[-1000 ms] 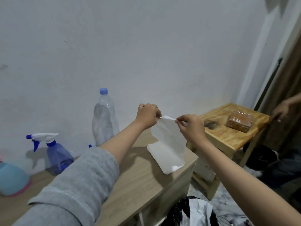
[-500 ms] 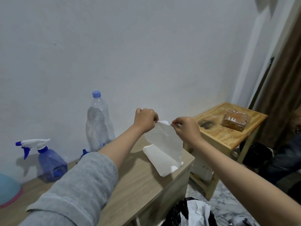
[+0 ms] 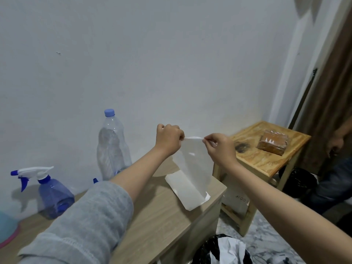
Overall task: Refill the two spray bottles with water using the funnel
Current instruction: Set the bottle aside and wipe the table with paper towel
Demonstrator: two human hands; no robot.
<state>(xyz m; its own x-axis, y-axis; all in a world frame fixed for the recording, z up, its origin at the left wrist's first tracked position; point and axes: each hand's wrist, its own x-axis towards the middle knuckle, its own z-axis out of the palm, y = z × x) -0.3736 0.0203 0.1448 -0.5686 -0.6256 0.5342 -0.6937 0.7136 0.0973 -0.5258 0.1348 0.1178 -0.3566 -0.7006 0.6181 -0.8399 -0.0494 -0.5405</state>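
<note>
Plain white wall (image 3: pixel 171 63) fills the background, and a pale wooden table (image 3: pixel 162 216) is set against it. At about 12 o'clock over the table's far end, a white sheet of paper (image 3: pixel 192 164) is held up by its top edge, its lower part lying folded on the tabletop near the right edge. The top left corner is pinched by the left hand (image 3: pixel 168 141), whose fingers are curled tightly into a fist-like grip; a grey sleeve (image 3: pixel 80 225) is pushed up the forearm. The top right corner is pinched between thumb and fingertips of the right hand (image 3: pixel 219 147), the other fingers being loosely bent. The two hands are seen close together, just apart.

At 10 o'clock a clear water bottle (image 3: pixel 112 147) with a blue cap is stood upright by the wall. At 9 o'clock a blue spray bottle (image 3: pixel 53 195) with a white trigger head is stood on the table, well apart from the hands. A second blue cap (image 3: pixel 95 181) is partly hidden behind the left forearm; what it belongs to cannot be told. A blue and pink rounded object (image 3: pixel 7 229) is cut off at the left edge.

At 2 o'clock a small wooden stool (image 3: pixel 266 161) carries a brown wrapped packet (image 3: pixel 272 142).
</note>
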